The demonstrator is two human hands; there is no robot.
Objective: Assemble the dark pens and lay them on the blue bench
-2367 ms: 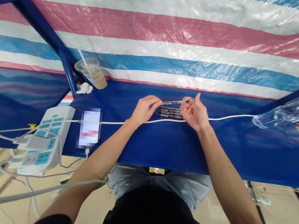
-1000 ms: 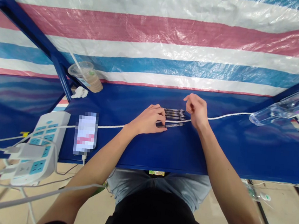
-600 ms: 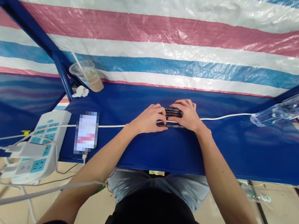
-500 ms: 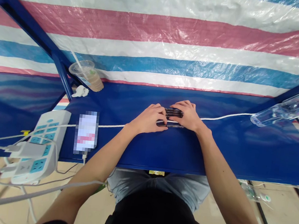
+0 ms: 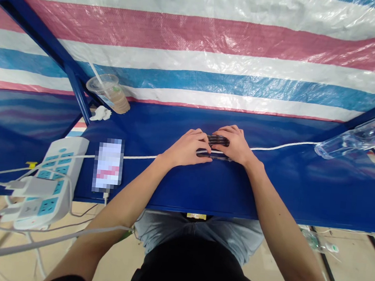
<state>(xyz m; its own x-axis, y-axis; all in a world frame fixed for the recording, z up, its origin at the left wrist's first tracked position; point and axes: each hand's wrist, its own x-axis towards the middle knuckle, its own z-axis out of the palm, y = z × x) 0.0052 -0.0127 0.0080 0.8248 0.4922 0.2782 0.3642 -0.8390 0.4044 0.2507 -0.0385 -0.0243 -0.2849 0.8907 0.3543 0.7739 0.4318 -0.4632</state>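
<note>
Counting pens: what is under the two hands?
Under the left hand and right hand, dark pens lie side by side by a white cable; their ends and count are covered.

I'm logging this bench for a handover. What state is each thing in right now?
Pens: lying side by side, a hand on each end.
Left hand: fingertips on pens.
Right hand: flat over pens.
Phone: screen lit.
Cup: partly full.
Power strip: some sockets in use.

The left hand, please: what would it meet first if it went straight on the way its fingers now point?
The pens: the left hand seems to touch their near ends. Beyond them the right hand rests on the far ends.
</note>
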